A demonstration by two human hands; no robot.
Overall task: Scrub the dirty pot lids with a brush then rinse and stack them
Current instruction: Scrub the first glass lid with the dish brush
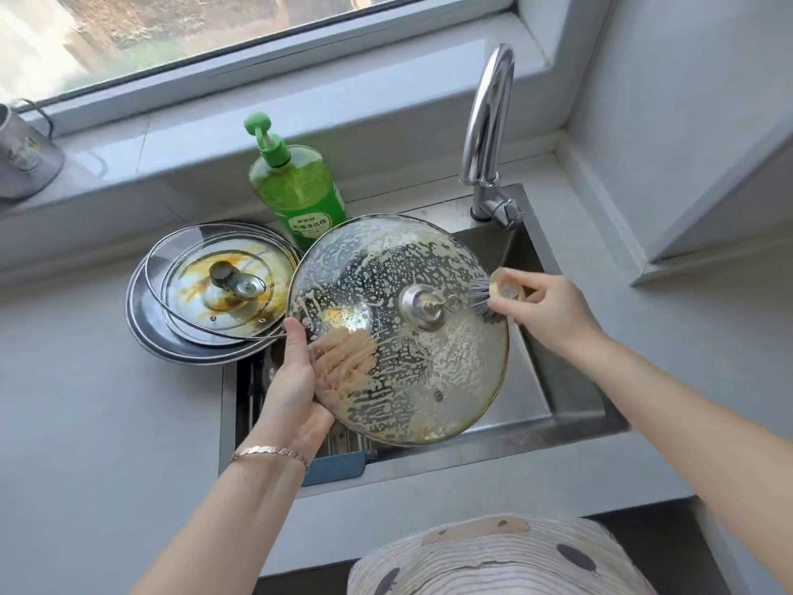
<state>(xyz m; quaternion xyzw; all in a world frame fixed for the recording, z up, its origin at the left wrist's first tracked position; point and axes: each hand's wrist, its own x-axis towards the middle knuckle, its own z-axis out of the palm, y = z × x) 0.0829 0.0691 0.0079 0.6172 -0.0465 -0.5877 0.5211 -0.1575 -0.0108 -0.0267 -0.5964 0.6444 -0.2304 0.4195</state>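
Note:
A large glass pot lid [412,367], covered in soapy foam, is held tilted over the steel sink [553,405]. My left hand [296,380] grips its left rim, thumb on top and fingers showing through the glass underneath. My right hand [545,307] holds a round brush [493,296] whose grey bristles touch the lid just right of its metal centre fitting. A pile of dirty lids [214,289], smeared with orange grease, lies on the counter to the left of the sink.
A green dish-soap pump bottle [296,186] stands behind the lids. The chrome tap [489,135] rises at the sink's back right corner, with no water running. A grey appliance [23,156] sits on the window ledge at far left. A blue-edged rack [339,463] lies in the sink.

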